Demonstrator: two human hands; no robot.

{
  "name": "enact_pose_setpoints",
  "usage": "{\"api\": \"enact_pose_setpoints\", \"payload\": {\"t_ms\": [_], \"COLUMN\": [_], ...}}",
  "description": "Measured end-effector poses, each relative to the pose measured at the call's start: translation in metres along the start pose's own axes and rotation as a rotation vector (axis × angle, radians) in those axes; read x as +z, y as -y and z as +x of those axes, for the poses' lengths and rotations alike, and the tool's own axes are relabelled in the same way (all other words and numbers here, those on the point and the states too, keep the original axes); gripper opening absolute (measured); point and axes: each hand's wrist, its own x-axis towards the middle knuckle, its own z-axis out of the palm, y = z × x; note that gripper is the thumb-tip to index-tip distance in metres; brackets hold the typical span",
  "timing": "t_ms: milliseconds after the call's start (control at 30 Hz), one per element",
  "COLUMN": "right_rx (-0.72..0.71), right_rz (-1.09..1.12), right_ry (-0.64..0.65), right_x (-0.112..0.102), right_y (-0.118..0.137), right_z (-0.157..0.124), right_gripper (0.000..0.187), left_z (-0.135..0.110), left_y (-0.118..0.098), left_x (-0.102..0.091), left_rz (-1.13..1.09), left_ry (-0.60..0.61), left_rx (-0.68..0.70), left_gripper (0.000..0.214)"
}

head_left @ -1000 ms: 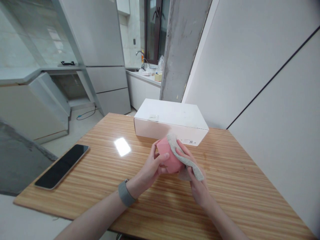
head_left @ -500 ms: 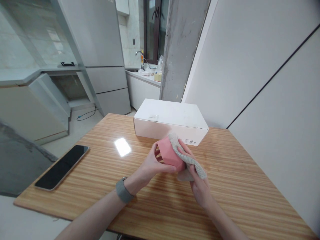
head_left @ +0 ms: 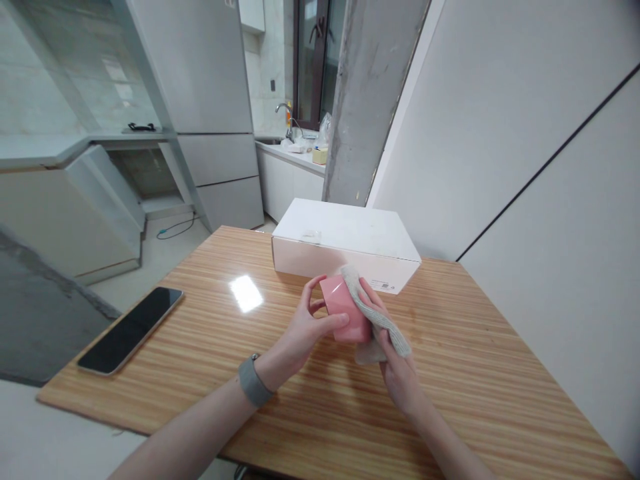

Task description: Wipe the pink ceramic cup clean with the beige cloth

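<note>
A pink, faceted, cup-like container (head_left: 343, 310) is held tilted above the wooden table, in front of the white box. My left hand (head_left: 313, 323) grips it from the left, with the thumb across its near side and the fingers around the far side. On its right side lies a folded grey knitted cloth (head_left: 377, 317), pressed against it. My right hand (head_left: 395, 367) is closed on that cloth, with some fingers behind it and the thumb in front. The cloth hides the container's right end, so its exact kind is unclear.
The white box (head_left: 345, 230) stands at the back of the wooden table (head_left: 200, 347). A black-screened phone (head_left: 131, 330) lies near the table's left edge. A white wall (head_left: 540, 167) runs along the right. Behind are a fridge (head_left: 200, 73) and a sink counter with a faucet (head_left: 285, 117).
The pink container has turned slightly in my hands, and my left thumb has shifted up its near side. The cloth stays against it. The camera view has shifted a little.
</note>
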Motion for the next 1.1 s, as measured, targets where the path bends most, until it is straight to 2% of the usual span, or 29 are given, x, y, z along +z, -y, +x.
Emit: {"api": "enact_pose_setpoints", "payload": {"t_ms": [100, 300, 467, 533, 667, 800, 1100], "right_rx": [0.0, -0.004, -0.011, -0.018, -0.023, -0.013, -0.046], "right_rz": [-0.007, -0.014, -0.035, -0.041, -0.028, -0.034, -0.085], "right_ry": [0.022, 0.002, 0.034, 0.038, 0.011, -0.005, 0.066], "right_x": [0.0003, 0.001, -0.002, -0.0028, -0.0021, -0.0013, -0.0016], "right_y": [0.0016, 0.0033, 0.002, 0.0018, 0.0024, 0.0006, 0.0054], "right_z": [0.0002, -0.0001, -0.0018, -0.002, -0.0019, -0.0013, -0.0006], "right_gripper": [0.041, 0.041, 0.04, 0.039, 0.039, 0.04, 0.041], "left_z": [-0.0009, 0.0011, 0.0014, 0.0003, -0.0025, -0.0033, -0.0002], "left_y": [-0.0008, -0.0015, -0.0019, -0.0037, -0.0079, -0.0062, 0.0], "left_x": [0.0012, -0.0001, -0.0006, 0.0002, 0.002, 0.0021, -0.0004], "left_rz": [-0.073, -0.135, -0.212, -0.231, -0.155, -0.113, -0.209], "left_ry": [0.032, 0.07, 0.121, 0.148, 0.154, 0.145, 0.233], "left_rx": [-0.032, -0.072, -0.15, -0.143, -0.096, -0.098, -0.234], "left_gripper": [0.073, 0.064, 0.051, 0.051, 0.065, 0.063, 0.06]}}
